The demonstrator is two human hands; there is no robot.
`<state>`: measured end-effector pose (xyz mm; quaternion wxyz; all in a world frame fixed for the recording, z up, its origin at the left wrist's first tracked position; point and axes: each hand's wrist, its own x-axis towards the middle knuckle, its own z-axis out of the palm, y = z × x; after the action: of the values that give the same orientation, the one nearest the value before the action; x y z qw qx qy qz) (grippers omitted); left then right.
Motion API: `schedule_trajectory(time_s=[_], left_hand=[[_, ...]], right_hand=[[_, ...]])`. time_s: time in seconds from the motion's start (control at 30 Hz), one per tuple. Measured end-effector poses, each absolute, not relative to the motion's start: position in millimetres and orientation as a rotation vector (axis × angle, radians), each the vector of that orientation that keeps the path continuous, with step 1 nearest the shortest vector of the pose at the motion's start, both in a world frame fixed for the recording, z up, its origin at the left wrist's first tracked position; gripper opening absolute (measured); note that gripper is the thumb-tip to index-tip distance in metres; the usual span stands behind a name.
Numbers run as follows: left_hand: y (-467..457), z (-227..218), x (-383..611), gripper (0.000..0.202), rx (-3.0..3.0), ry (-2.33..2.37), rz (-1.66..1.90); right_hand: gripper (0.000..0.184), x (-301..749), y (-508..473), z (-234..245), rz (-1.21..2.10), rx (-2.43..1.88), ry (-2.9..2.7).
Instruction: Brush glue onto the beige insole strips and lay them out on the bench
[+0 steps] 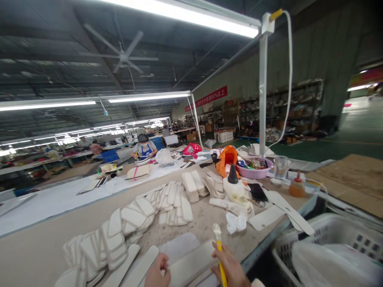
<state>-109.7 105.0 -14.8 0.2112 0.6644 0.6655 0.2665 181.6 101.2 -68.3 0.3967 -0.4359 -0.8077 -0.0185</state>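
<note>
At the bottom edge, my right hand [231, 268] is closed round a yellow-handled glue brush [218, 243] whose white bristles point up. My left hand [158, 272] rests with curled fingers on a long white strip [191, 264] lying on the workbench [38, 247]. More long white strips [140, 271] lie to the left of it. Rows of white cut pieces [134, 217] fan out across the bench beyond my hands. A white glue bottle with a black cap [233, 184] stands further back.
A crumpled white tissue [235, 222] lies near the brush. A pink basin [255, 167], an orange bag [227, 158], a glass [281, 166] and an amber bottle [297, 186] sit at the bench's far right. A white basket [329, 239] stands beside the bench. A person [144, 148] works at a distant table.
</note>
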Motion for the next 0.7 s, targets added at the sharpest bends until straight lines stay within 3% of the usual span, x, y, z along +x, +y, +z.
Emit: schedule_trajectory(time_s=[0.17,0.37,0.53,0.7], left_hand=[[82,58,-87,0.020,1.604,1.462,1.224],[67,130,-67,0.036,1.088,1.168,1.368],[64,144,-73,0.036,0.867,1.059,1.391],[65,124,-69,0.031,0.634,1.070,1.547]], right_hand=[[0.026,178,96,-29,0.133,-1.056,-1.905],[0.032,156,83,31,0.652,-0.780,-1.804],[0.027,145,50,36,1.074,-0.716,-1.709],[0.028,144,27,16,1.107,-0.837,-1.669]])
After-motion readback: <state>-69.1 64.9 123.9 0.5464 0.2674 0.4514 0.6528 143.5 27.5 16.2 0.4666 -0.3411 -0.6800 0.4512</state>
